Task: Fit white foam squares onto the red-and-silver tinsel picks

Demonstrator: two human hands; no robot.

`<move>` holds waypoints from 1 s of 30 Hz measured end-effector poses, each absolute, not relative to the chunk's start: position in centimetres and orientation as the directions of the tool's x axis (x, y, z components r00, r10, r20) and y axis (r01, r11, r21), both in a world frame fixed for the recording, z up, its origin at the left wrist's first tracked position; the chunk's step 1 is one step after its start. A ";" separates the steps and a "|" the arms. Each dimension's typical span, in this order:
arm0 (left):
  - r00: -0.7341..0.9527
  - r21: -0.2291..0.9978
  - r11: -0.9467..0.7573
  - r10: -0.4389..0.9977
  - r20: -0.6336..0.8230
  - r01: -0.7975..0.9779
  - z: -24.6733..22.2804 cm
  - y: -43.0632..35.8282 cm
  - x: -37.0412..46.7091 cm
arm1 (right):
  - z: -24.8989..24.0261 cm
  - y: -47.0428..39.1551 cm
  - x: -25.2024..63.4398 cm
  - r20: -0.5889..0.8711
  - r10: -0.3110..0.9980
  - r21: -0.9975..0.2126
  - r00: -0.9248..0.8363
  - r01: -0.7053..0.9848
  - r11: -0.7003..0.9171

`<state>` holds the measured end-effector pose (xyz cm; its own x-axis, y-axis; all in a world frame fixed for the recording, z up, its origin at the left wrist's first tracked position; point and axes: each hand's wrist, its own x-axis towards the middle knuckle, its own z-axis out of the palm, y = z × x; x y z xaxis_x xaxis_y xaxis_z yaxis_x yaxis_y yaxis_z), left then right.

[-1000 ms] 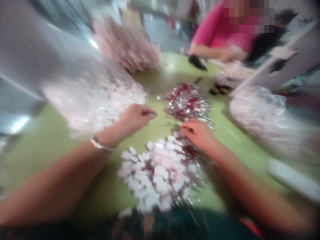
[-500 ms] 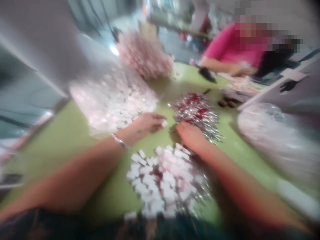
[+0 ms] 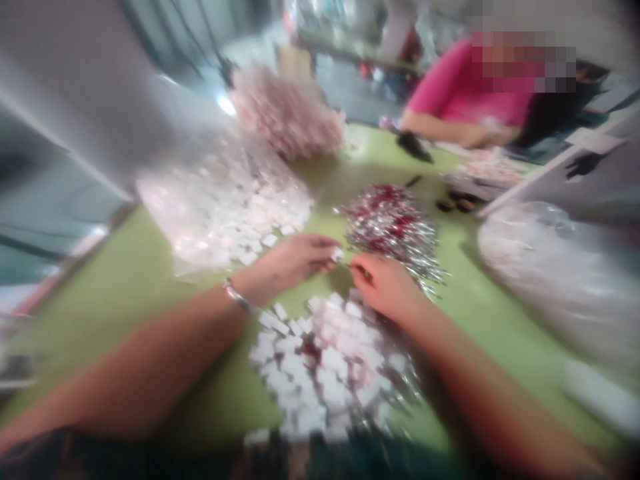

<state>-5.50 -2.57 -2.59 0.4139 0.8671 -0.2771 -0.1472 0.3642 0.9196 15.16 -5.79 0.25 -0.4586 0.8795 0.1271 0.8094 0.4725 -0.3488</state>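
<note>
Between the fingertips of my left hand [image 3: 305, 260] is a small white piece [image 3: 337, 255]. My right hand [image 3: 383, 280] is closed in a pinch just to the right of it; what its fingers hold is too small and blurred to make out. Right behind that hand lies a pile of shiny silver and red sticks [image 3: 395, 223]. Below both hands, close to my body, spreads a heap of white blocks [image 3: 325, 363], with some silver sticks poking out at its right side. A clear plastic bag [image 3: 225, 200] with white pieces spilling from its mouth lies beyond my left hand.
A bundle of pale pink pieces [image 3: 287, 113] stands at the back of the green table [image 3: 465, 320]. A plastic-wrapped package [image 3: 540, 267] lies at the right beside an upright panel. Across the table sits a person in a pink top [image 3: 450, 87], hands near small pale pieces.
My right hand has drawn back from the edge of the silver and red pile, toward me. My left hand has shifted slightly right, bringing the white piece closer to the right fingertips.
</note>
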 end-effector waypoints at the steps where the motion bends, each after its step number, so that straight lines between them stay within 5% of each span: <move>1: 0.407 0.920 0.362 0.870 -0.277 -0.147 -2.5 -2.6 -5.4 | 0.2 -5.8 15.2 0.134 0.873 -0.347 -0.468 0.803 0.484; 9: 0.393 0.973 0.215 0.890 -0.229 0.080 -2.3 -2.4 -5.5 | 0.9 -5.9 15.5 0.012 0.892 -0.439 -0.452 0.799 0.411; 16: 0.426 0.954 -0.027 0.898 -0.109 0.299 -0.9 -3.5 -4.9 | 1.7 -5.7 16.0 -0.295 0.887 -0.718 -0.355 0.695 0.039; 26: 0.401 0.985 -0.115 0.915 0.053 0.131 -0.9 -4.7 -3.7 | 2.8 -7.2 14.5 -0.074 0.954 -0.668 -0.290 0.725 0.169; 30: 0.377 0.868 -0.425 0.871 0.315 0.256 -0.7 -5.1 -3.0 | 2.8 -7.4 15.0 -0.045 0.964 -0.634 -0.262 0.753 0.175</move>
